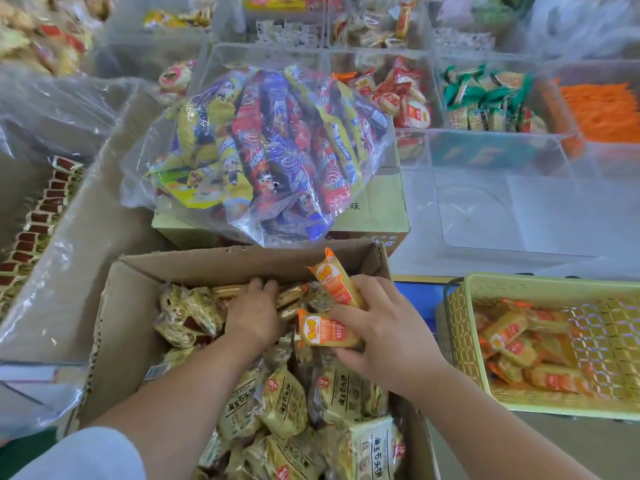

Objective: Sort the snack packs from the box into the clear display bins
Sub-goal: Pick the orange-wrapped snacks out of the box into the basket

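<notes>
An open cardboard box (135, 327) in front of me is full of mixed snack packs, mostly yellowish packs with black writing (284, 400). My right hand (384, 330) holds two orange snack packs (325, 334) over the right side of the box, one upright between the fingers, one lying under the thumb. My left hand (254, 315) reaches into the far part of the box, palm down, fingers resting on small brown packs (289, 296); whether it grips one is hidden. Clear display bins (498, 216) stand beyond the box, the nearest one bare inside.
A yellow-green plastic basket (460, 327) at the right holds more orange packs. A clear bag of colourful snack bars (266, 150) lies on a closed carton behind the box. Bins with red, green and orange packs line the back. A plastic-lined carton stands at left.
</notes>
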Available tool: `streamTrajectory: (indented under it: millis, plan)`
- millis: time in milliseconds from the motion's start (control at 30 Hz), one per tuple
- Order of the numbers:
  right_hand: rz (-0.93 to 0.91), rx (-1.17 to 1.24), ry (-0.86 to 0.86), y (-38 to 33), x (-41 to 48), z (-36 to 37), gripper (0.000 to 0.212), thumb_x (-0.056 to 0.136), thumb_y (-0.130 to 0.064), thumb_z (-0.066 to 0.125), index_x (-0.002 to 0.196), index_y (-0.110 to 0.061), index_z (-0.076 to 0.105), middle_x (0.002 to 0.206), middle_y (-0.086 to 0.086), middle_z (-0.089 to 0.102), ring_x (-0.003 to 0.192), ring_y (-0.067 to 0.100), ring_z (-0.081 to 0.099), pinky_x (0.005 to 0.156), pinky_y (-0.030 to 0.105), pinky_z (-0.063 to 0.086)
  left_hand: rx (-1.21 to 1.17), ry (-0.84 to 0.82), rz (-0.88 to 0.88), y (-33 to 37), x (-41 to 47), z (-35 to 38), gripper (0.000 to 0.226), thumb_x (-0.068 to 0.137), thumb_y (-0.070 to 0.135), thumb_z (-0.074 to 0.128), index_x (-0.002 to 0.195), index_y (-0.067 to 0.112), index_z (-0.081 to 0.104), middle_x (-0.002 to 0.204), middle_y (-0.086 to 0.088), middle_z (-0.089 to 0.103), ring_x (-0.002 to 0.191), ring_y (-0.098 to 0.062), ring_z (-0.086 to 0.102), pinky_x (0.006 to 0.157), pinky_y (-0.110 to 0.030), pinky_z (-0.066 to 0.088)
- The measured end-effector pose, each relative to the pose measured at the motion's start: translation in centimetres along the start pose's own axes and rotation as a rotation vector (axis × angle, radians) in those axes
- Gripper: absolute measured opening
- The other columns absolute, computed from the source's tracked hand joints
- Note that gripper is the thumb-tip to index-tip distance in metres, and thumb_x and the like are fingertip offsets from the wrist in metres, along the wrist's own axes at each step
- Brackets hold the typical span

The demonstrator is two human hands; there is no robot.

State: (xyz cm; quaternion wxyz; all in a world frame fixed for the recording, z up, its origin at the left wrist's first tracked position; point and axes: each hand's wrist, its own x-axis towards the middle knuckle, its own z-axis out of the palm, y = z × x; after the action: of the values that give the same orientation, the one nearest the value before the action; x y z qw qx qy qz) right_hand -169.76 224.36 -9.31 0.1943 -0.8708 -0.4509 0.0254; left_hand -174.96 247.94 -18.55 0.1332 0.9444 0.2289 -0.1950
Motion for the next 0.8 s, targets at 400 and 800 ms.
streamTrajectory:
  millis: [400,800]
  plan:
    - [0.000,-0.003,0.045,0.0,-0.1,-0.1,0.036,0.077,-0.048,0.066,0.109,-0.033,0.065,0.120,0.001,0.051,0.106,0.025,0.049,0.081,0.040,0.053,-0.211,-0.018,0.009,-0.3,-0.8,-0.9,0.048,0.081,0.037,0.077,0.121,0.016,0.061,0.123,-0.011,0.062,0.109,-0.033,0.064,0.087,-0.037,0.054]
    - [0.091,0.224,0.089,-0.9,-0.2,-1.2,0.044,0.073,-0.051,0.073,0.114,-0.038,0.065,0.127,-0.005,0.044,0.113,0.021,0.051,0.094,0.040,0.051,-0.728,0.472,0.009,-0.1,-11.8,-6.3,0.044,0.078,0.028,0.084,0.116,0.034,0.063,0.104,0.014,0.062,0.090,-0.003,0.061,0.075,-0.027,0.045]
